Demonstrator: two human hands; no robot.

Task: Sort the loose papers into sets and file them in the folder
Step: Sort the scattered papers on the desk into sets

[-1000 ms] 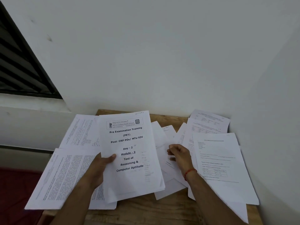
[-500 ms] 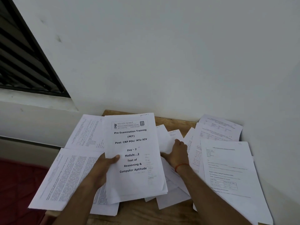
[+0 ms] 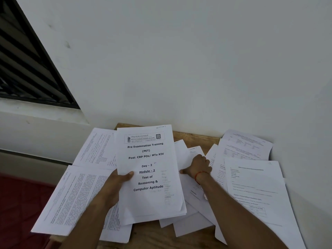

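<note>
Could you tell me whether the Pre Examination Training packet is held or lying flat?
Held: the left hand grips the packet at its left edge, thumb on the cover, above the loose papers.

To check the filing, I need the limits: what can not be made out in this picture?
- Folder: none shows in the head view.
- Middle sheets: partly covered by the stack that the left hand holds.
- Right hand: its back hides whether the fingers pinch a sheet.
- Right sheets: print blurred, too small to read.

Single head-worn wide-angle view, looking forward and down, close over the table (image 3: 195, 140), facing the wall (image 3: 179, 60)
</note>
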